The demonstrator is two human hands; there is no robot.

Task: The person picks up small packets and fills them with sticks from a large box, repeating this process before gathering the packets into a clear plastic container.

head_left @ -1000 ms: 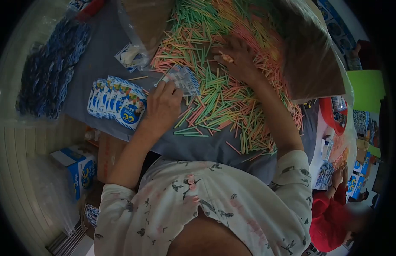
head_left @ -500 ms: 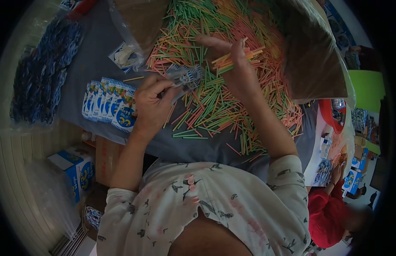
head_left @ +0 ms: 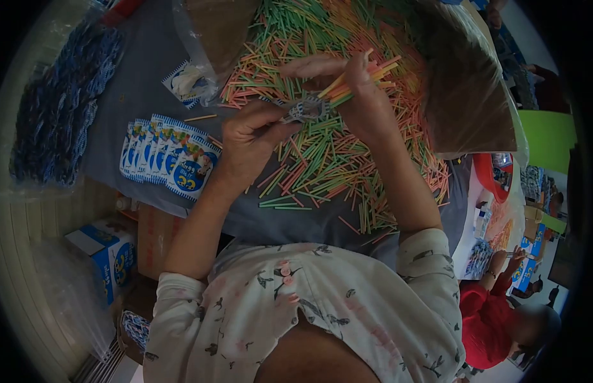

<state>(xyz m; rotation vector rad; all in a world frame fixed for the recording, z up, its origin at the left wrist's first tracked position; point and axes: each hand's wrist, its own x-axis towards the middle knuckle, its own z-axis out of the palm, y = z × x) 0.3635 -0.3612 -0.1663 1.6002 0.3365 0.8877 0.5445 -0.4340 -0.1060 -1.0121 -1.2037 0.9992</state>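
Note:
My left hand is closed, pinching a small clear plastic packet with blue-and-white print between thumb and fingers. Opposite it, my right hand grips a small bundle of coloured sticks in orange, yellow and green. The lower ends of the bundle are right at the packet's opening. Beneath both hands spreads a large heap of loose green, pink and orange sticks. To the left of my left hand lies a fanned row of blue-and-white printed packets.
A torn packet with something white lies on the grey cloth. A bag of blue-and-white packaging is at far left, above a printed box. Cardboard under plastic borders the heap. A person in red works at right.
My left hand has moved right with the packet, bringing it up to the sticks' ends. My right hand stays nearly in place, still holding the bundle.

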